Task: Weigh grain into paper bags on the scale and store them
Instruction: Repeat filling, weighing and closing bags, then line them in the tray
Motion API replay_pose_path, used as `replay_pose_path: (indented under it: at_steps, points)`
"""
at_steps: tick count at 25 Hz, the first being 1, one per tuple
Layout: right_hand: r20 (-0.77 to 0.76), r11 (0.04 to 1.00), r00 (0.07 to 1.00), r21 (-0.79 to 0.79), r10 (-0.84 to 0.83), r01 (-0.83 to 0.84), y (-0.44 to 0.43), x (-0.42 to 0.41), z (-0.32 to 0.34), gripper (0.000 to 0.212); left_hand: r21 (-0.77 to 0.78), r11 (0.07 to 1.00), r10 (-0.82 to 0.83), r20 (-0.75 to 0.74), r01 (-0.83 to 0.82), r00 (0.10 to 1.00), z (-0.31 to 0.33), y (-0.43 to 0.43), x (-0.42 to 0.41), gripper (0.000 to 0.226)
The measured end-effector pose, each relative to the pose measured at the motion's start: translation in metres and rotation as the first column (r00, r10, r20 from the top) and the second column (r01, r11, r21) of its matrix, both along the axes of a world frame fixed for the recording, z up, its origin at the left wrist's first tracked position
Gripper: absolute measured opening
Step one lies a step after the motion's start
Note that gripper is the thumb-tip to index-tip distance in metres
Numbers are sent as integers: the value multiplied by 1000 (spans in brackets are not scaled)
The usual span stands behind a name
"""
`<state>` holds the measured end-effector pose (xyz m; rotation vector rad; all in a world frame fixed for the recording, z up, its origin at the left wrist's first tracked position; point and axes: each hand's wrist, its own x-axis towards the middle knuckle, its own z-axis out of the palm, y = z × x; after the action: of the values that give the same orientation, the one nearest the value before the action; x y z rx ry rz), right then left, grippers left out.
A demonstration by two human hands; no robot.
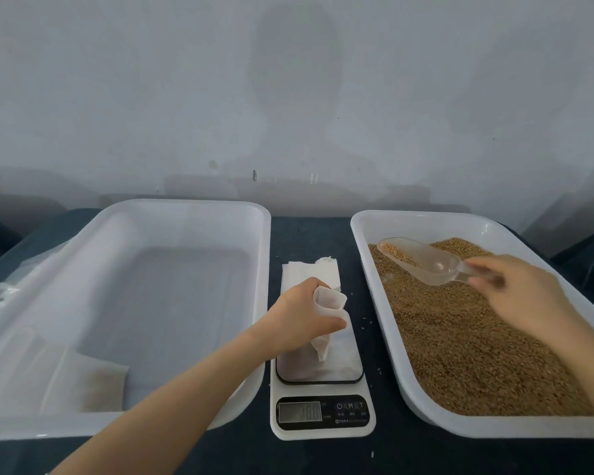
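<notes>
A white digital scale (323, 416) stands between two white trays on the dark table. My left hand (302, 313) grips a small white paper bag (328, 303) above the scale's platform, with the bag's mouth held open. My right hand (525, 296) holds the handle of a clear plastic scoop (422, 260) over the right tray (367, 241), which is full of brown grain (467, 347). A little grain lies in the scoop's front. A stack of flat white bags (295, 272) lies behind the scale. One filled bag (96, 382) lies in the left tray (251, 214).
Crumpled clear plastic (11, 286) lies on the table left of the left tray. A few loose grains are scattered on the dark cloth beside the scale. A grey wall closes off the back of the table.
</notes>
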<state>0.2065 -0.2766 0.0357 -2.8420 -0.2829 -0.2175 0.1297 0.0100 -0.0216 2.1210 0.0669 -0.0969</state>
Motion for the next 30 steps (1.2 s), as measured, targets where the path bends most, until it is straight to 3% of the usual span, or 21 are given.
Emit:
replay_pose_path:
  at_steps: [3, 8, 22, 27, 30]
  points:
    - [99, 993, 988, 18, 116, -119, 3, -14, 24, 34, -12, 1000, -7, -2, 7, 1000, 0, 0, 1, 34]
    - [94, 960, 957, -85, 274, -266, 26, -22, 51, 33, -27, 1000, -9, -10, 9, 1000, -2, -1, 2, 38]
    - [162, 853, 858, -298, 488, -429, 59, -21, 61, 29, -34, 999, -40, 14, 40, 999, 0, -1, 4, 40]
    - [235, 782, 782, -435, 578, -447, 73, -22, 65, 34, -35, 999, -30, 17, 30, 999, -1, -1, 5, 40]
    - [328, 715, 680, -558, 656, -421, 80, -22, 67, 45, -36, 999, -15, 19, 15, 1000, 0, -1, 4, 37]
